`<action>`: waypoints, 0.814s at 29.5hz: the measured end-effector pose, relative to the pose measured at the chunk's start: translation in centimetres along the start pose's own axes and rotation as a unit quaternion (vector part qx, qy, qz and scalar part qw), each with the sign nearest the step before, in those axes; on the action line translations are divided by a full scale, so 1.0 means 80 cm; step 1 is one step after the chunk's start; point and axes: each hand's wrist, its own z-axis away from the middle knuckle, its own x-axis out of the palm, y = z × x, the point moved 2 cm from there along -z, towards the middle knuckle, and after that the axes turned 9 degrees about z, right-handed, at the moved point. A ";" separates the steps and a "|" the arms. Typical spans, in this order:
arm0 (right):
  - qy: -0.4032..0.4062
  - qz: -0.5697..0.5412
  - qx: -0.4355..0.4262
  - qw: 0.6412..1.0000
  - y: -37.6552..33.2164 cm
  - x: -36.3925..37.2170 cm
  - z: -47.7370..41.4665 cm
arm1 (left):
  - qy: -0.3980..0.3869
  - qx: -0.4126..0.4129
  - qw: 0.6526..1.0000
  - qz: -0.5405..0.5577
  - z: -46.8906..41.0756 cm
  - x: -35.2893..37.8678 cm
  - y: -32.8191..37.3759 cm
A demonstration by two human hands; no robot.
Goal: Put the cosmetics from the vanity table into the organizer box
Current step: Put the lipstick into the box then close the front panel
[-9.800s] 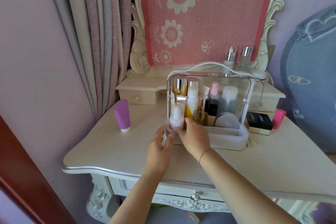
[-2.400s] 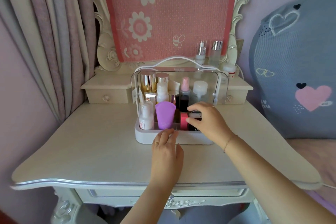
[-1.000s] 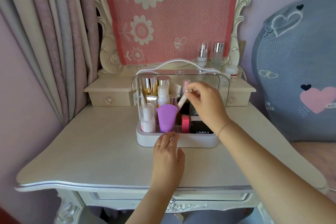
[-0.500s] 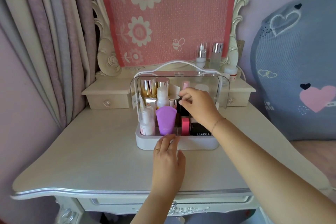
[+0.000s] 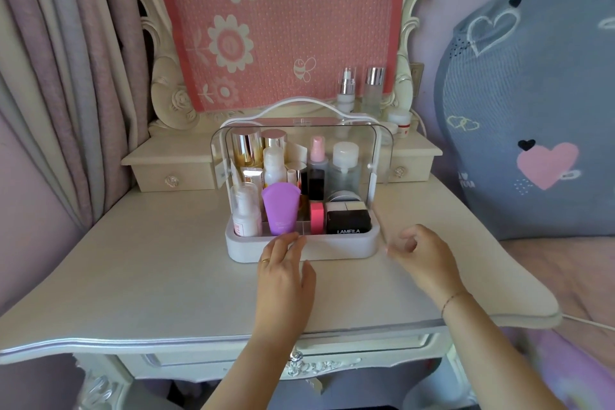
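The white organizer box (image 5: 336, 248) stands mid-table with its clear lid raised. Inside it are a purple tube (image 5: 281, 208), a white pump bottle (image 5: 246, 211), a pink stick (image 5: 316, 215), a black LAMEILA compact (image 5: 347, 221), gold-capped bottles (image 5: 246, 148) and several more bottles. My left hand (image 5: 284, 271) lies flat on the table, fingertips touching the box's front rim. My right hand (image 5: 421, 258) hovers just right of the box, fingers loosely curled and holding nothing.
Two silver-capped bottles (image 5: 361, 88) and a small white jar (image 5: 399, 121) stand on the back shelf by the covered mirror. Small drawers (image 5: 171, 176) flank the box. A curtain hangs at left; a large blue heart-pattern cushion (image 5: 532, 110) sits at right.
My right hand has come out of the box, where it set a slim stick among the bottles, and dropped beside the box's right front corner. My left hand stayed put.
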 end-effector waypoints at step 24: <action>0.119 -0.272 -0.178 0.938 -0.114 -0.065 0.023 | -0.002 -0.004 1.000 0.010 0.002 0.000 0.002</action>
